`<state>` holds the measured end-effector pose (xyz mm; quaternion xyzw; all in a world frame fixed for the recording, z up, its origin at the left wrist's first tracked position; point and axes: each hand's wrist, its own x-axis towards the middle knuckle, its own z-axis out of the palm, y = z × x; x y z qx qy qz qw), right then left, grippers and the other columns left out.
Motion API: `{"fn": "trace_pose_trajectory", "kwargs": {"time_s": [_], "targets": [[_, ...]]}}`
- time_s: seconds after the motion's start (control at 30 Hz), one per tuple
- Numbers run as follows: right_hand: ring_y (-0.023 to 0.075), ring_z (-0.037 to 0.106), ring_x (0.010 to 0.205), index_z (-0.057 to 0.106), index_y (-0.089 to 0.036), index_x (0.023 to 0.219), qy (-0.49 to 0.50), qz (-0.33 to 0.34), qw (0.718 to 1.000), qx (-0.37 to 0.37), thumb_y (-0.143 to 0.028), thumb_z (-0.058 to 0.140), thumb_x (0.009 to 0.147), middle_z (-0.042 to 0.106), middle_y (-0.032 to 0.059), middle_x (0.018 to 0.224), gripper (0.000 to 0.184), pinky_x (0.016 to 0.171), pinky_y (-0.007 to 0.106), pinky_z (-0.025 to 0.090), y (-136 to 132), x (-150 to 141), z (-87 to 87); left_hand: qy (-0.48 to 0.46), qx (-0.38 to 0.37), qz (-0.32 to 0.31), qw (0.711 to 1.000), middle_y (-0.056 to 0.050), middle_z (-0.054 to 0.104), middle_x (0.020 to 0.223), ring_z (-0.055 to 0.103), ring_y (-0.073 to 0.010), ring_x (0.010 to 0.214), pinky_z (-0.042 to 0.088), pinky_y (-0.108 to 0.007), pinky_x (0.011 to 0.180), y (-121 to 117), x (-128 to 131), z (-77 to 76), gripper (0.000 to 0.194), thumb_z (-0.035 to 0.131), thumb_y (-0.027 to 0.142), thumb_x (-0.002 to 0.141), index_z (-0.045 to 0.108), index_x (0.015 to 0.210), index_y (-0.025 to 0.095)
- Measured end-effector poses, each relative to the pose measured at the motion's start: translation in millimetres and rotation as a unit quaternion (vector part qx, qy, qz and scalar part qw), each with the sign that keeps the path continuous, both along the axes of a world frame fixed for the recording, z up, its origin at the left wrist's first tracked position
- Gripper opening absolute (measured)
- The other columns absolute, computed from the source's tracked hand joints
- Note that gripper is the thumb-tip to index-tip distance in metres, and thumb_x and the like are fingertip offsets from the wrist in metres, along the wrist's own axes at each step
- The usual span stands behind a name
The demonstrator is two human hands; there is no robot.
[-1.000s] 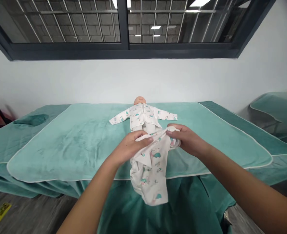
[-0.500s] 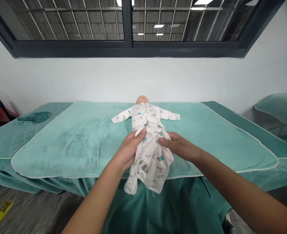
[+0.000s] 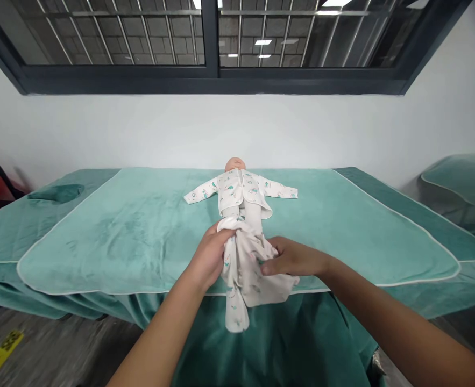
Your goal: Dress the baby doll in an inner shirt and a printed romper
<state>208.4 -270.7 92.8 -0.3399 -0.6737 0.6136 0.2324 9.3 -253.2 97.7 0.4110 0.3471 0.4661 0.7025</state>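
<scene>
A baby doll (image 3: 240, 188) lies on its back in the middle of a teal towel (image 3: 140, 231), wearing a white printed top with sleeves spread. Its bare legs point toward me. I hold white printed baby pants (image 3: 245, 274) bunched just below the doll's legs, with one pant leg hanging over the table's front edge. My left hand (image 3: 208, 257) grips the pants' top edge at the doll's feet. My right hand (image 3: 289, 258) is closed on the fabric to the right.
The table (image 3: 382, 188) is draped in darker teal cloth. A folded dark green cloth (image 3: 57, 192) lies at the far left. A second covered table (image 3: 463, 183) stands at the right. A white wall and dark-framed window are behind.
Both hands drew the pants back toward me and bunched them. The doll's legs, covered half a second ago, are now bare, and a pant leg dangles lower.
</scene>
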Motion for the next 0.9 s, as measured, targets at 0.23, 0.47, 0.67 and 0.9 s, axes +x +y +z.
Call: {"fn": "trace_pose_trajectory", "kwargs": {"time_s": [0.23,0.47,0.67,0.9], "targets": [[0.0229,0.068,0.089,0.07,-0.019,0.113,0.144,-0.192,0.971,-0.005,-0.046,0.072,0.083,0.073,0.0066,0.101,0.04,0.079,0.034,0.052,9,-5,-5.1,0.047,-0.002,-0.091,0.995,-0.006,0.075,0.086,0.067,-0.0194,0.075,0.049,-0.029,0.073,-2,-7,3.0,0.044,0.081,0.037,0.07,0.072,0.106,0.014],[0.0187,0.067,0.082,0.069,-0.022,0.114,0.198,-0.198,0.96,-0.018,-0.041,0.075,0.082,0.073,0.0047,0.1,0.037,0.075,0.03,0.051,16,3,-19.0,0.099,0.034,-0.194,0.975,-0.006,0.073,0.099,0.066,-0.0212,0.095,0.05,-0.031,0.087,-9,-18,6.4,0.037,0.082,0.029,0.071,0.071,0.104,0.017],[0.0208,0.066,0.088,0.075,-0.015,0.097,0.032,0.026,0.998,-0.046,-0.04,0.075,0.082,0.073,0.0048,0.093,0.029,0.082,0.032,0.049,12,24,-29.0,0.123,0.049,-0.113,0.985,-0.002,0.07,0.094,0.063,-0.0185,0.088,0.046,-0.026,0.078,-11,-12,1.0,0.03,0.078,0.031,0.073,0.067,0.099,0.018],[0.0198,0.065,0.088,0.072,-0.017,0.109,0.07,-0.033,0.995,-0.061,-0.038,0.078,0.078,0.072,0.0045,0.098,0.038,0.078,0.03,0.049,-9,14,-14.6,0.246,0.104,-0.161,0.95,-0.003,0.068,0.098,0.061,-0.021,0.096,0.044,-0.027,0.08,-17,-6,2.8,0.019,0.064,0.032,0.085,0.066,0.098,0.019]]}}
